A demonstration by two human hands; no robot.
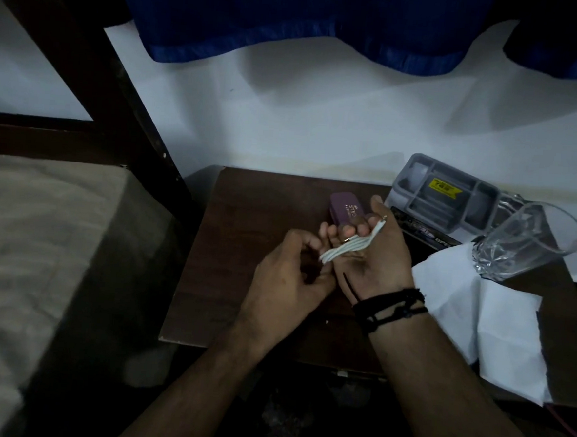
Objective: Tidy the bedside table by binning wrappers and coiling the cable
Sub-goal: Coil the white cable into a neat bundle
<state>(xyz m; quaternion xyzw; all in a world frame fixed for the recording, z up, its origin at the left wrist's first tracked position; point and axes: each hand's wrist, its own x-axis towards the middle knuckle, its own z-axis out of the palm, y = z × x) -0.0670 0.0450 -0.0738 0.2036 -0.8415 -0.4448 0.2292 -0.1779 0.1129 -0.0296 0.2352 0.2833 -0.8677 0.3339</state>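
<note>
Pinched under the right hand's (376, 255) curled fingers, the folded white charging cable (346, 244) is laid diagonally toward the loosely curled, empty left hand (290, 273).

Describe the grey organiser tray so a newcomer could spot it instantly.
Start at the dark wooden bedside table standing against the white wall. At its back right corner, behind the clear drinking glass, the grey organiser tray sits tilted. It is the only thing there divided into compartments, and one holds a yellow label.
</note>
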